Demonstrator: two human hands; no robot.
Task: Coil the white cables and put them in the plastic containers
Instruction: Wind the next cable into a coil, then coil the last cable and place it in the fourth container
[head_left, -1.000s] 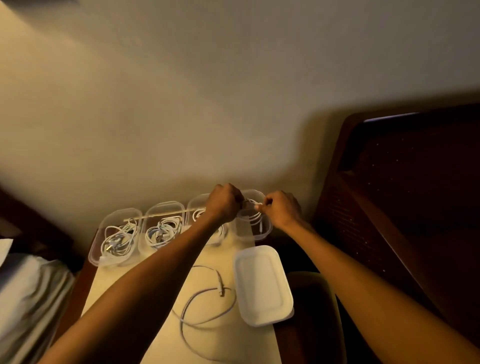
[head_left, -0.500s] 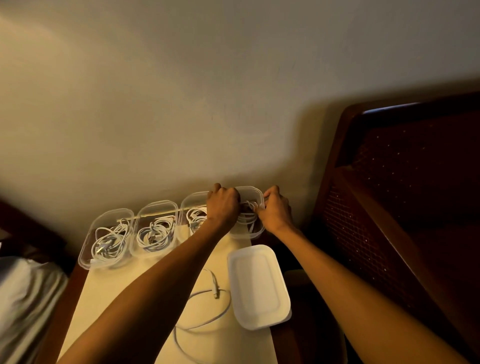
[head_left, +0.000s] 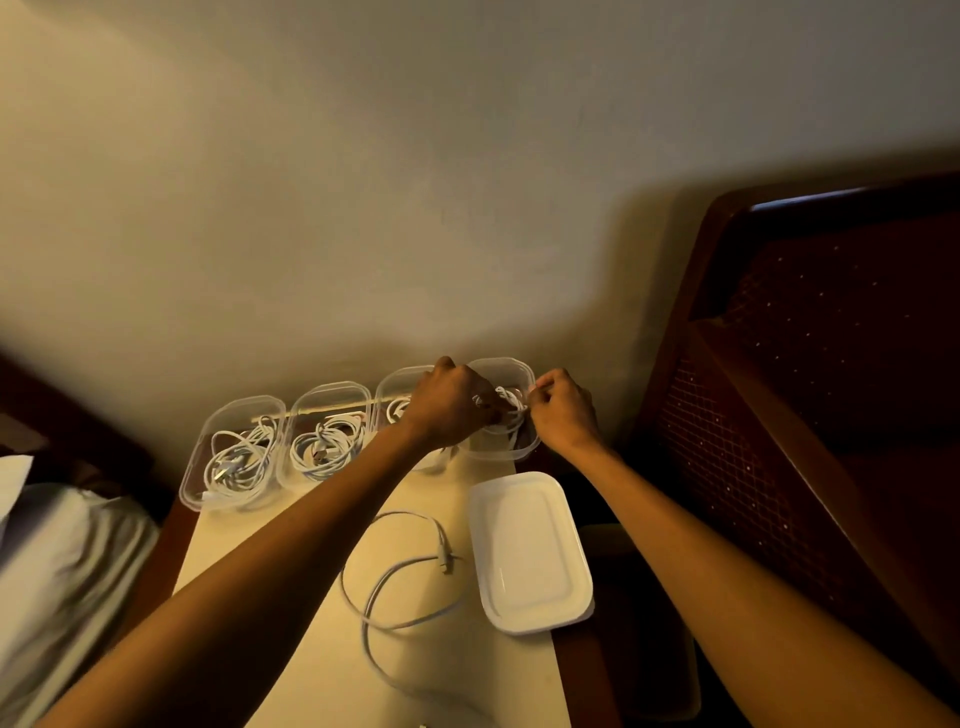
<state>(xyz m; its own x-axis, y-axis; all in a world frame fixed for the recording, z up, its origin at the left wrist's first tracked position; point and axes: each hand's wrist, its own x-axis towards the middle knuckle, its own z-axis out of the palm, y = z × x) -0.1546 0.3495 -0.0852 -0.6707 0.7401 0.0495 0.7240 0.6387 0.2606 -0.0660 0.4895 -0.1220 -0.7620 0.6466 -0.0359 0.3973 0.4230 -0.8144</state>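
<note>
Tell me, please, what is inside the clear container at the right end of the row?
The rightmost container holds a coiled white cable, gripped by the left hand and right hand. Both hands hide part of the coil and the container's floor.

One head-worn view — looking steeply down, close over the table (head_left: 291, 597).

Table (head_left: 291, 644) front-left is bare, a loose cable (head_left: 395, 592) and white lid (head_left: 530, 551) block centre and right, four containers (head_left: 234, 452) line the wall (head_left: 415, 208) edge, and a wooden frame (head_left: 779, 415) closes the right.
</note>
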